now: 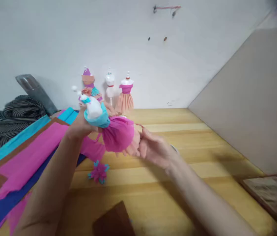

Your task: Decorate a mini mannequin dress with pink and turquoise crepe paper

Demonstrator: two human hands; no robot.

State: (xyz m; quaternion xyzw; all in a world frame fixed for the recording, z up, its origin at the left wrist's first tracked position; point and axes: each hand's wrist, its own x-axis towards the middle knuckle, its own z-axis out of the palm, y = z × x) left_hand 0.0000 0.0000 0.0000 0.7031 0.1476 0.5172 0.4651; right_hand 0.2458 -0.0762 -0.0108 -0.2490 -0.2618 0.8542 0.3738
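Note:
A small white dress form (94, 108) lies tilted across my hands, its top pointing up and left. It wears a blue bodice band (98, 120), a pink crepe-paper overskirt (119, 133) and a peach ruffle (134, 144) at the hem. My left hand (81, 123) is closed around the form's upper part, with some fingers hidden behind it. My right hand (154, 147) pinches the peach ruffle at the skirt's lower edge. A thin red strand (139, 125) shows by the right fingertips. Below the skirt, a pink and blue paper flower (99, 172) lies on the table.
Dressed mini forms (126, 95) stand along the back wall. Crepe-paper strips (34, 150) in pink, blue and brown cover the table's left side beside striped cloth (20, 111). A brown piece (114, 221) lies at the front of the wooden table (190, 131). A panel (246, 98) rises at right.

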